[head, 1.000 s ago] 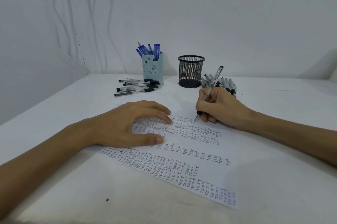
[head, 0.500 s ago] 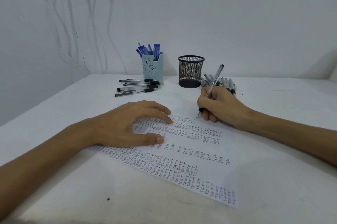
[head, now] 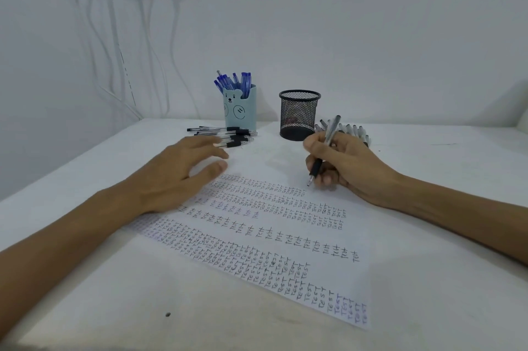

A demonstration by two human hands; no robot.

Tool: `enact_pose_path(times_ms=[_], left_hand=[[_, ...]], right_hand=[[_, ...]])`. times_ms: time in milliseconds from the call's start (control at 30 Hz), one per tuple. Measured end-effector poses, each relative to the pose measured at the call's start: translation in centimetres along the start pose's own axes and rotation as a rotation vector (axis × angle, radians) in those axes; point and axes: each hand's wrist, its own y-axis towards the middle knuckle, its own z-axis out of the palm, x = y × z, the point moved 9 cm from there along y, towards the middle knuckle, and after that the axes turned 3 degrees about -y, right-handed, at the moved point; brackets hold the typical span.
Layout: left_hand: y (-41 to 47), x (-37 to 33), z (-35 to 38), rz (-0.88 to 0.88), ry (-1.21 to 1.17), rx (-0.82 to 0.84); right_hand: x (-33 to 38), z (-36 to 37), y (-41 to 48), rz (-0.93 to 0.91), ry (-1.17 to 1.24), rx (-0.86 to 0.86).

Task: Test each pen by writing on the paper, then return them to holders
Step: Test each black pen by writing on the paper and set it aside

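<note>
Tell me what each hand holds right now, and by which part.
The right hand pinches a pen low on its barrel, with the fingers at the black grip near the tip. The left hand holds nothing.

**Pen tip at the top row**

We saw the right hand [head: 351,162] grip a clear pen [head: 328,139], tilted, with its tip at the end of the top written row on the paper [head: 285,236]. The left hand [head: 177,176] lay open with fingers spread at the sheet's far left corner, near black pens [head: 225,136] lying on the table [head: 428,293]. Behind them stood a bear holder [head: 240,110] full of blue pens [head: 234,82], and beside it a mesh holder [head: 298,116].
</note>
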Motion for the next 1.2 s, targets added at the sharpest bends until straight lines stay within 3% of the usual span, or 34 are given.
enact_pose_path(times_ms=[133, 333, 433, 533, 733, 1000, 1200], left_hand=[[0.0, 2.3, -0.1, -0.097, 0.032, 0.011], [0.1, 3.1, 0.3, -0.127, 0.021, 0.039], [0.1, 4.1, 0.3, -0.164, 0.054, 0.029], [0.1, 3.9, 0.0, -0.159, 0.078, 0.001], [0.1, 2.8, -0.8, -0.136, 0.11, -0.089], [0.2, 1.5, -2.1, -0.08, 0.051, -0.242], [-0.4, 0.7, -3.0, -0.105, -0.003, -0.311]], right_hand=[[-0.6, -0.2, 0.2, 0.113, 0.12, -0.019], [0.0, -0.5, 0.0, 0.022, 0.048, -0.026], [1.8, -2.1, 0.9, -0.026, -0.144, -0.122], [5.1, -5.6, 2.6, -0.113, -0.493, -0.263], [3.8, -11.1, 6.4, 0.069, -0.928, -0.326], [1.1, -12.8, 8.2, 0.112, -1.2, -0.364], [1.1, -12.8, 8.2, 0.118, -1.243, -0.394]])
